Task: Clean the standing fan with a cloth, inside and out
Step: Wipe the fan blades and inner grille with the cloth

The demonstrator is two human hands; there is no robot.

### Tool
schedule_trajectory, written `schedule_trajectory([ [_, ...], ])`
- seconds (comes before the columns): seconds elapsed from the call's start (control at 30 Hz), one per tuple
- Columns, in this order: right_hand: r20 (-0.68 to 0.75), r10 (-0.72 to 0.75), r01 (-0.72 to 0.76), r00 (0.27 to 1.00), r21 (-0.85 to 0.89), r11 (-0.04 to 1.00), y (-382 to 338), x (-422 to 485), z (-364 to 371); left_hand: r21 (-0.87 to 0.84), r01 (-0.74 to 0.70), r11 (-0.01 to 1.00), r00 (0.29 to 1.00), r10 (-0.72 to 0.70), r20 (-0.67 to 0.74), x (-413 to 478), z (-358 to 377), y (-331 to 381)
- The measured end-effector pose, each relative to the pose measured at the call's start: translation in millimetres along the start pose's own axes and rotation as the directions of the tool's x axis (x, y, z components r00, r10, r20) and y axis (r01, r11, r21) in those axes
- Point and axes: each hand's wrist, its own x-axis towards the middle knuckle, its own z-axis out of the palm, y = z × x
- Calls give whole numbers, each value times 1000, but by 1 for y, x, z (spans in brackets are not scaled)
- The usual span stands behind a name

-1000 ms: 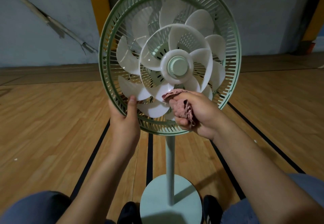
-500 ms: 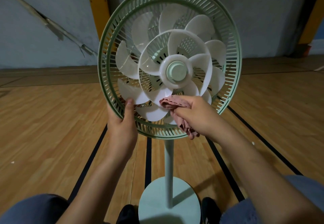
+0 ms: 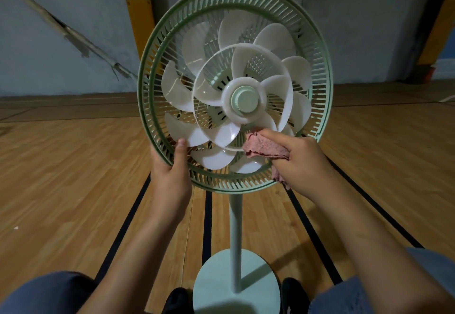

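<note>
Standing fan (image 3: pixel 235 97), front guard off, on wooden floor (image 3: pixel 61 178): left hand (image 3: pixel 170 166) gripping lower-left cage rim, steadying; right hand (image 3: pixel 299 160) holding bunched pink cloth (image 3: pixel 264 148), wiping lower blades (image 3: pixel 221 136).

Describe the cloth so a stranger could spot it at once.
Start at the green standing fan on the wooden floor and drop to the lower right of its white blades. There the right hand grips a crumpled cloth against them. It is the only pink, soft thing among hard plastic.
</note>
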Motion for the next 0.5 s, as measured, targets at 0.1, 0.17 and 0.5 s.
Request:
schedule_trajectory([
  [0.1, 71, 85, -98, 994, 208, 973, -9, 0, 13, 14, 21, 1000, 1000, -20, -11, -2, 0, 0],
  [0.17, 119, 99, -131, 988, 308, 942, -17, -1, 23, 23, 25, 999, 999, -24, -24, -4, 2, 0],
  [0.5, 333, 179, -378, 926, 789, 485, -36, -1, 37, 35, 42, 998, 999, -41, -35, -10, 5, -3],
])
